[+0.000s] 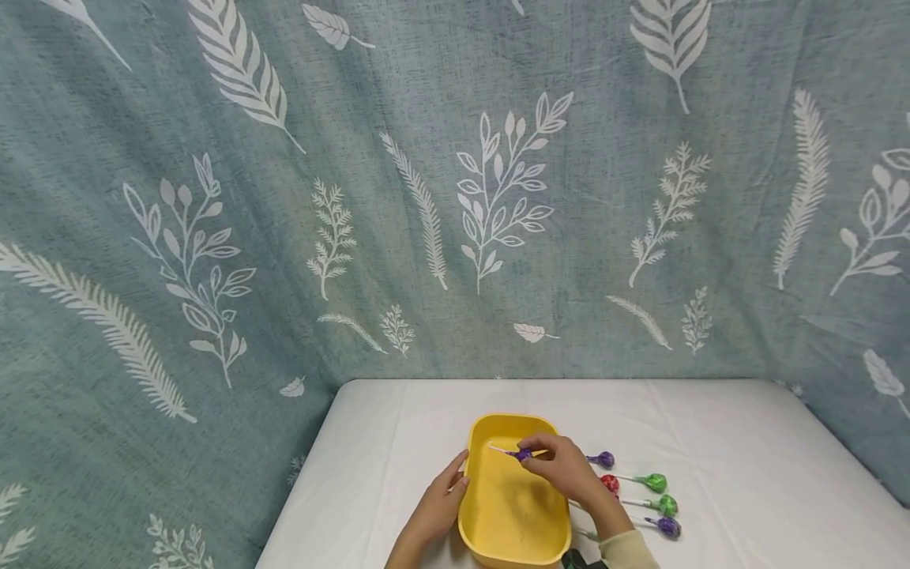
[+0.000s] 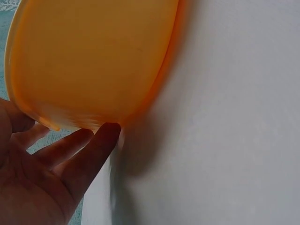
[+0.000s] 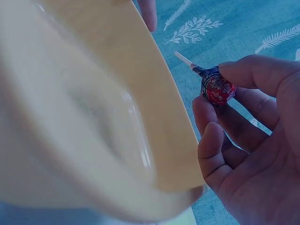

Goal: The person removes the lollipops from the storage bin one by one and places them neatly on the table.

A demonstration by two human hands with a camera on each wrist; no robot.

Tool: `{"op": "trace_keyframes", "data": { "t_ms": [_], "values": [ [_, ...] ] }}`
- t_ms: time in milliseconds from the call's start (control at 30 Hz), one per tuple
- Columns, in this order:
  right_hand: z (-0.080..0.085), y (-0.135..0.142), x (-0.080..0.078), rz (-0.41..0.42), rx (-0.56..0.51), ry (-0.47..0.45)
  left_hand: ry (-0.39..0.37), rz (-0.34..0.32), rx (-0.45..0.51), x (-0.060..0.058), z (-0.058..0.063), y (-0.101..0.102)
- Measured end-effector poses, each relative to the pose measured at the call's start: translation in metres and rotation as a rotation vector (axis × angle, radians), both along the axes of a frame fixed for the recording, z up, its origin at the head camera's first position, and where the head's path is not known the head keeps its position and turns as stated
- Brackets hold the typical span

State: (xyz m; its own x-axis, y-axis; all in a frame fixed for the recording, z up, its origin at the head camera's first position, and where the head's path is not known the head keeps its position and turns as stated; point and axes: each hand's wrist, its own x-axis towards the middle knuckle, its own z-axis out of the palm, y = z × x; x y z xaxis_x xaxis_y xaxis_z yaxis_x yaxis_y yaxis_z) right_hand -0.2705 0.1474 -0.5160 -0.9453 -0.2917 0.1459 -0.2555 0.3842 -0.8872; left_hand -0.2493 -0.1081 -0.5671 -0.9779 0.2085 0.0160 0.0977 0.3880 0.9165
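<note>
My right hand (image 1: pixel 565 468) pinches a lollipop (image 1: pixel 524 455) in a purple wrapper over the yellow plastic container (image 1: pixel 513 545). Its white stick points to the left and away from the fingers. In the right wrist view, thumb and fingertips hold the candy end of the lollipop (image 3: pixel 217 88), whose wrapper also shows red. At the container's left side rests my left hand (image 1: pixel 437 502). Its fingers (image 2: pixel 96 159) reach out nearly straight, with the tips against the outer wall. The container's floor shows bare yellow in the head view.
Right of the container, several wrapped lollipops lie on the white-covered table (image 1: pixel 362 474): purple (image 1: pixel 606 459), green (image 1: pixel 656 482), another green (image 1: pixel 667 505), red (image 1: pixel 609 482) and another purple (image 1: pixel 668 527). The right forearm partly covers some. A leaf-patterned curtain (image 1: pixel 426 197) hangs behind.
</note>
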Motion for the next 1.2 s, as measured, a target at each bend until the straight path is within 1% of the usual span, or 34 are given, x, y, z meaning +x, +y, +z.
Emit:
{"op": "trace_keyframes", "data": {
  "t_ms": [233, 367, 467, 633, 800, 1000, 1200],
  "values": [
    [0.001, 0.004, 0.004, -0.006, -0.01, -0.003, -0.002, -0.005, 0.01, 0.0, 0.0, 0.0],
    [0.001, 0.007, 0.005, -0.009, -0.015, -0.036, 0.001, -0.005, -0.001, 0.001, 0.0, 0.0],
    [0.001, 0.009, 0.006, -0.018, -0.018, -0.06, 0.007, -0.009, -0.008, 0.001, 0.001, 0.0],
    [0.0, 0.013, 0.009, -0.049, -0.006, -0.061, 0.004, -0.006, -0.009, 0.001, 0.001, 0.0],
    [-0.002, 0.016, 0.012, -0.056, -0.002, -0.058, -0.004, -0.007, -0.003, 0.002, 0.002, 0.0],
    [-0.001, 0.02, 0.016, -0.064, -0.028, -0.092, 0.002, -0.009, 0.0, 0.002, 0.001, 0.001],
    [-0.001, 0.026, 0.022, -0.097, -0.022, -0.105, 0.004, -0.012, -0.003, 0.001, 0.001, 0.001]
  ]
}}
